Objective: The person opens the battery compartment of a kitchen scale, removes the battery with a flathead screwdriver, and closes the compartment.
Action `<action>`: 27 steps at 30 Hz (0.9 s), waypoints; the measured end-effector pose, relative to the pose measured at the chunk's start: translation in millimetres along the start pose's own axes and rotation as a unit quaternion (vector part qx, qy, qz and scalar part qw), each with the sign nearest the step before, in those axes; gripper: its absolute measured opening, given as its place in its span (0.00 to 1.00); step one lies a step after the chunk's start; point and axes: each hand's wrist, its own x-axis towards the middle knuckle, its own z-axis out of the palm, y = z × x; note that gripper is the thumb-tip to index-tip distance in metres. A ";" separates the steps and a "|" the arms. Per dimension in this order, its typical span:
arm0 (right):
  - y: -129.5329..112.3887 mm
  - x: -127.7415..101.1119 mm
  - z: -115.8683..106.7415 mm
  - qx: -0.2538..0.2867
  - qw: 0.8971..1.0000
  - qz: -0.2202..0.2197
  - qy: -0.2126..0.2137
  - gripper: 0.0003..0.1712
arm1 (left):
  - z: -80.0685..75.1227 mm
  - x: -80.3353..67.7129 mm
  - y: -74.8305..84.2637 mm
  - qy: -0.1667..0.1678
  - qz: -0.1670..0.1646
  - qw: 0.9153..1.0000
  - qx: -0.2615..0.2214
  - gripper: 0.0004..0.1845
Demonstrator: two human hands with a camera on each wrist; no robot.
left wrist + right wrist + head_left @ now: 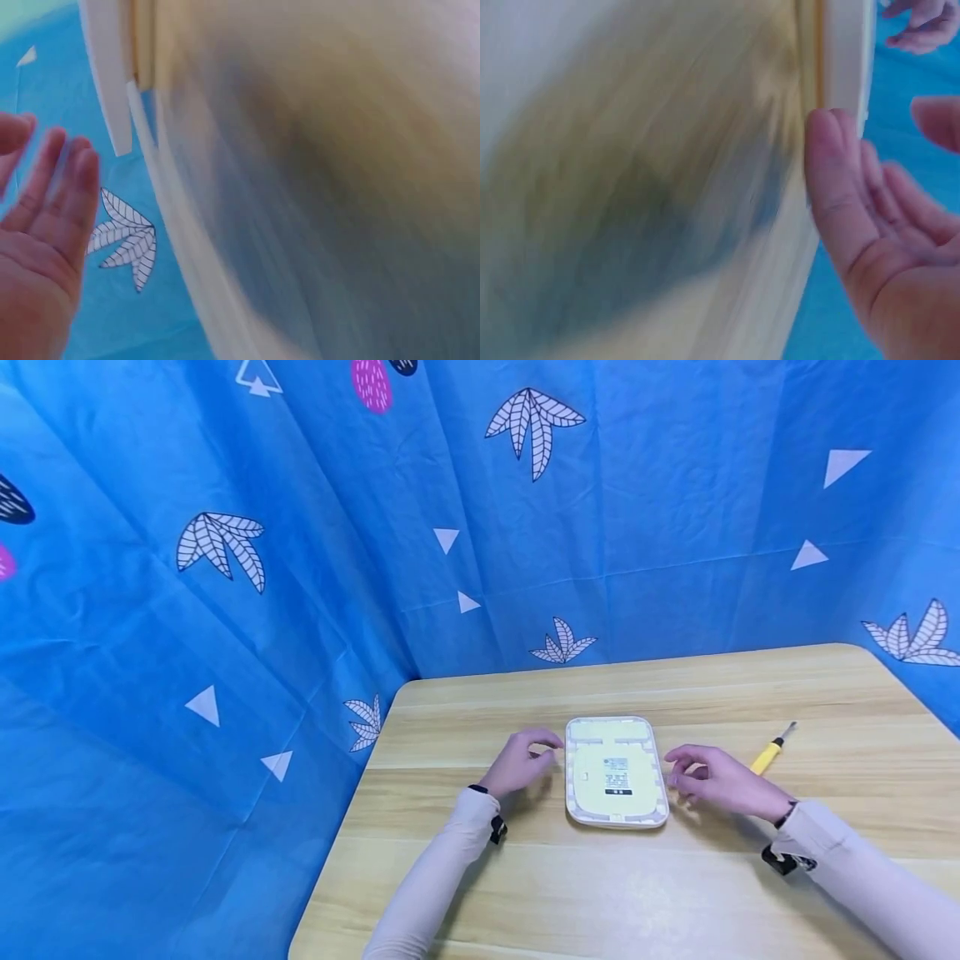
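Note:
A flat white device (615,756) with rounded corners lies on the table, its upper face bearing a pale yellow recessed panel and a printed label (617,775). Just off its left side is my left hand (522,762), fingers loosely bent around nothing. My right hand (716,779) hovers by the right side, apart from the device in the head view and likewise relaxed. Both wrist views show extended fingers on the left hand (49,225) and the right hand (885,232), with the device's white edge (109,82) beyond them.
A screwdriver (767,756) with a yellow handle and dark tip lies behind my right hand, pointing away. The wooden table (480,702) ends at a blue patterned curtain (645,527) along the back and left. Dark straps circle both wrists.

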 end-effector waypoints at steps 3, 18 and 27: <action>0.5 -4.6 -0.2 0.039 0.998 0.048 -0.009 0.32 | -1.6 7.4 -3.3 0.025 -0.051 0.996 -0.071 0.15; 12.5 -20.1 20.0 0.215 0.968 0.109 -0.074 0.40 | 14.6 43.9 -14.4 0.074 -0.198 0.934 -0.289 0.25; 12.5 -22.8 32.3 0.258 0.957 0.109 -0.074 0.45 | 22.9 57.0 -14.2 0.042 -0.211 0.906 -0.364 0.29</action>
